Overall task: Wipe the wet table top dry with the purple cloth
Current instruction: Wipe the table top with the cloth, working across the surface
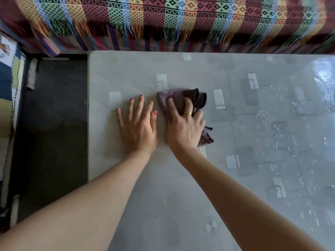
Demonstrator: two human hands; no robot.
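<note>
Soft daylight fills the room, brightest on the far right of the tabletop (226, 178), where wet streaks throw white glare. Left of the tabletop the floor (54, 124) lies dim. Beyond it the woven blanket (163, 17) bows and smears toward the corners.

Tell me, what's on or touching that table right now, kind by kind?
Hands: 2, the left hand flat on the table top, the right hand pressing on the cloth
Purple cloth: 1
Gold ring on the right hand: 1
Total: 4
</note>
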